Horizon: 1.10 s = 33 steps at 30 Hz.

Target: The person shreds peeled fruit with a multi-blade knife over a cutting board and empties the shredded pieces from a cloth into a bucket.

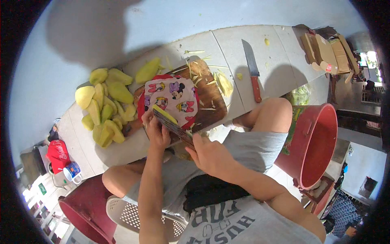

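Observation:
My right hand (213, 156) is wrapped around the handle of a knife (175, 129), whose dark, streaked blade slants up and left. Fingers of my left hand (156, 133) are closed at the far end of the blade, on a yellow-green fruit slice (165, 114) that looks like green mango. Part of the slice is hidden behind the blade. Both hands are over the front edge of a pink cartoon-printed cloth (168, 91) with a red rim. Beneath it lies a wooden cutting board (215, 103) strewn with thin pale strips.
Peeled mango pieces (107, 101) are heaped at left on the tiled counter (227, 44). A second knife (252, 65) with an orange-red handle lies to the right. Red tubs (313, 142) stand below on both sides. Cardboard (327, 55) sits far right, a mug (73, 172) at left.

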### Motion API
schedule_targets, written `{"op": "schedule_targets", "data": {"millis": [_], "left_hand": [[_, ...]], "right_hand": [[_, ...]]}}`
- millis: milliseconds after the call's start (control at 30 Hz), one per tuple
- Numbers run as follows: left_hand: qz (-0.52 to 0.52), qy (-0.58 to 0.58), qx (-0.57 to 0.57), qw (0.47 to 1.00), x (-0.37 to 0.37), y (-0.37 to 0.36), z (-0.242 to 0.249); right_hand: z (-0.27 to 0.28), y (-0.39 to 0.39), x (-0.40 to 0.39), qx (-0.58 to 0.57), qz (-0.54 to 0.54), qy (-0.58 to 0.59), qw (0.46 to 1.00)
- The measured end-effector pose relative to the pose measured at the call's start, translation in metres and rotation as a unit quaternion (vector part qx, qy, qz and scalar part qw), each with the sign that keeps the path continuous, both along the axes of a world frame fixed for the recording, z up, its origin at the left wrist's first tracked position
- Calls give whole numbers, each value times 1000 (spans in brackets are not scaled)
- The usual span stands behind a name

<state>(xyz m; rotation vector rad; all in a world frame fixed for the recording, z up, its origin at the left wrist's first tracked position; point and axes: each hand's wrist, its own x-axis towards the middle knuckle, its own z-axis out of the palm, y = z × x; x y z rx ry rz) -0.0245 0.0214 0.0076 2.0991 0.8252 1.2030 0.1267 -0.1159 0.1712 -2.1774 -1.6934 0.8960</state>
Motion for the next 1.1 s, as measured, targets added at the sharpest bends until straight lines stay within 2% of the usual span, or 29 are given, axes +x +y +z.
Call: {"op": "schedule_targets", "data": {"millis": [100, 167, 267, 367, 467, 567, 767, 900, 967, 1033, 1100], "left_hand": [[-6, -6, -23, 1000, -2, 0, 0], [-6, 14, 5, 1000, -3, 2, 2], [0, 39, -1, 999, -3, 0, 11], [-13, 48, 0, 999, -6, 3, 5], [0, 35, -13, 999, -5, 0, 2], [9, 12, 0, 1000, -2, -2, 1], [-18, 53, 4, 998, -5, 3, 1], [-15, 42, 1, 999, -3, 1, 0], [22, -12, -11, 1000, -4, -2, -9], [12, 8, -30, 999, -9, -3, -4], [3, 29, -39, 999, -11, 0, 2]], "right_hand": [[-8, 3, 4, 6, -5, 42, 999], [-9, 7, 8, 2, -4, 58, 998], [-47, 27, 1, 22, -13, 53, 998], [-56, 34, -1, -8, -30, 52, 998], [-31, 24, 3, 22, -14, 35, 999], [12, 9, 6, -10, -10, 47, 999], [20, -5, 6, 14, -11, 58, 998], [8, 1, 4, 23, -9, 39, 999], [-8, 14, 2, 13, -13, 40, 999], [-45, 33, -3, 0, -21, 46, 999], [-54, 39, -5, -4, -28, 53, 998]]}}
